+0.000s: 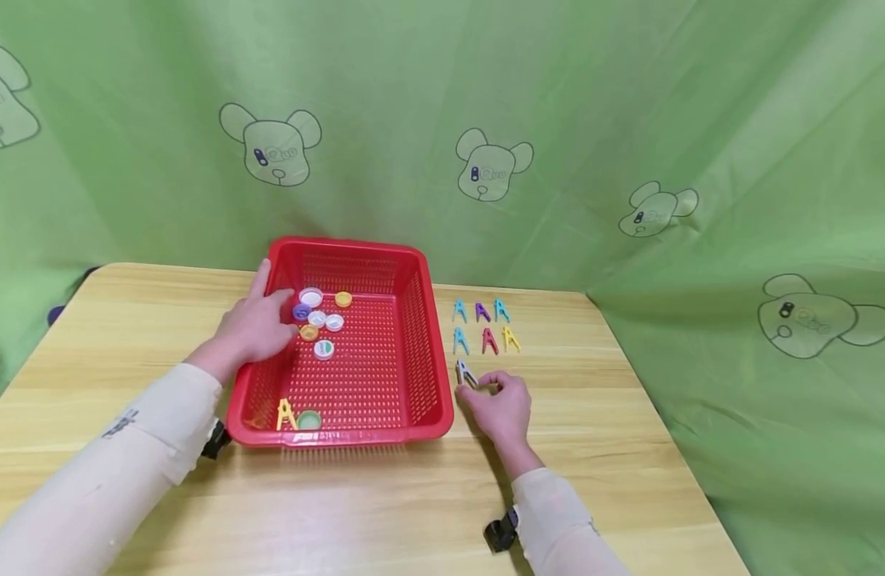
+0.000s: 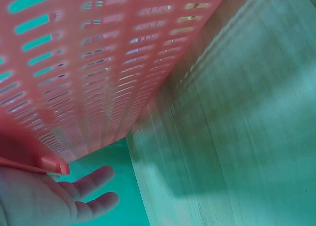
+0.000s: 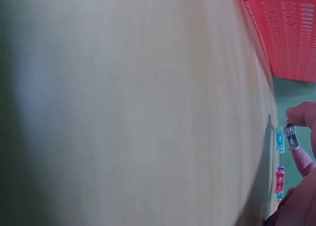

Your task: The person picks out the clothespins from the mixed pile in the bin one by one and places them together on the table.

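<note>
My left hand reaches over the left rim of a red plastic basket, its fingers extended. In the left wrist view, two fingers stick out past the basket rim. To the right of the basket, my right hand pinches a whitish-grey clothespin between thumb and fingertip. The right wrist view shows this clothespin end-on. Inside the basket lie several bottle caps, among them a purple one and a green one, plus a yellow clothespin.
Beyond the right hand, several clothespins lie in two rows, including a red one, a yellow one and a purple one. A green curtain hangs behind the wooden table.
</note>
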{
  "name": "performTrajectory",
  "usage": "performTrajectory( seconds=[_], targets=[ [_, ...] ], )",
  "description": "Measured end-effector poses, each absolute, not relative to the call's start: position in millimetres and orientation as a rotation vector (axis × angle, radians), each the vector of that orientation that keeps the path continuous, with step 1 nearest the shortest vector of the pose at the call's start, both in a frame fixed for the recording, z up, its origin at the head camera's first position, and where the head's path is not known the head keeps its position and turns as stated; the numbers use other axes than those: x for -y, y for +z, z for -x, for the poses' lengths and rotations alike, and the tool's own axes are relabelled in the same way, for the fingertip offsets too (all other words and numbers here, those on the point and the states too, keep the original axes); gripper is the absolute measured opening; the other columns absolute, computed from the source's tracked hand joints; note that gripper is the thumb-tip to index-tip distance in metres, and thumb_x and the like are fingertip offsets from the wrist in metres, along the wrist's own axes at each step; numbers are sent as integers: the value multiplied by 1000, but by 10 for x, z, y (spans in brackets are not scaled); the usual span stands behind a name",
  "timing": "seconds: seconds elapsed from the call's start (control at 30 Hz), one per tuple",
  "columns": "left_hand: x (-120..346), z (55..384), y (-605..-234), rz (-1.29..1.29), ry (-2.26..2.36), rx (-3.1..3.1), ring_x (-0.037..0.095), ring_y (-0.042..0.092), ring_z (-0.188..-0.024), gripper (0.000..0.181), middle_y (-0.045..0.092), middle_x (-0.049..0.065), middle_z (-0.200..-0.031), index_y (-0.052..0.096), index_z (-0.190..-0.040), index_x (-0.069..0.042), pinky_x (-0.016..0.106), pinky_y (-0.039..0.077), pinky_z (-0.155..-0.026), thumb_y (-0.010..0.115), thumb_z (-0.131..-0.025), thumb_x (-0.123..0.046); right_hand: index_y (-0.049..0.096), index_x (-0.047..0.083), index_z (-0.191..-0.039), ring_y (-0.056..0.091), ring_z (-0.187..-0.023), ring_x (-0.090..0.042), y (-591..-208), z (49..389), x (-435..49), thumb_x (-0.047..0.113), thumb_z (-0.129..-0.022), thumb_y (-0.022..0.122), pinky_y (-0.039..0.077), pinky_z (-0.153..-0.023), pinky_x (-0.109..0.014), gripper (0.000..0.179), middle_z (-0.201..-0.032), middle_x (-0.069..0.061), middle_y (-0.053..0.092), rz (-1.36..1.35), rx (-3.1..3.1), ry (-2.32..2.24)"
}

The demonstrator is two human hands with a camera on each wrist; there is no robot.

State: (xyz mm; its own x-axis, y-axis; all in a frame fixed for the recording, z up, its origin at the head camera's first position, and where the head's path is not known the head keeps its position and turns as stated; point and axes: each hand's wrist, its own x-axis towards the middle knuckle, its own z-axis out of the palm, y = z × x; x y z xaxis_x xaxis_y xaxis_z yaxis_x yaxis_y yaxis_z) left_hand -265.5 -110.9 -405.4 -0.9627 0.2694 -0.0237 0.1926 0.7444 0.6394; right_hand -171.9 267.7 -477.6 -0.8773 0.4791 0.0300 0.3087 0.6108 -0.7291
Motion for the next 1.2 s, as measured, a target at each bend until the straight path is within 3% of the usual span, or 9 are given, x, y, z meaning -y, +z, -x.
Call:
performTrajectory(
  seconds=[0.4, 0.63, 0.93, 1.2],
  targets=[
    [1101, 2633, -4078, -359, 1037, -2804, 54, 54, -111, 70, -26, 5, -163, 33, -153, 3, 46, 60, -58, 63, -92, -10, 68, 11, -80, 56, -90, -28, -4844, 1711, -2676, 39, -67, 89, 48, -80, -42, 37, -98, -10, 59, 656, 2738, 925],
    [1105, 2646, -4063, -359, 1054, -2798, 53, 56, -110, 70, -26, 4, -163, 32, -154, 3, 45, 60, -59, 63, -93, -10, 68, 9, -93, 55, -95, -29, -4798, 1735, -2645, 42, -67, 89, 49, -85, -44, 47, -103, -11, 57, 636, 2747, 934],
    [1114, 2681, -4071, -343, 1058, -2803, 52, 54, -113, 70, -26, 2, -163, 33, -154, 1, 46, 60, -60, 64, -92, -11, 68, 5, -106, 49, -99, -30, -4478, 1822, -2621, 36, -74, 86, 45, -82, -44, 47, -109, -15, 53, 490, 2665, 967],
    [1116, 2689, -4077, -336, 1055, -2808, 52, 54, -113, 69, -26, 2, -163, 33, -154, 0, 47, 60, -62, 63, -93, -10, 69, 10, -102, 49, -100, -32, -4070, 1940, -2542, 32, -76, 84, 41, -77, -40, 37, -106, -14, 53, 328, 2589, 960]
  ],
)
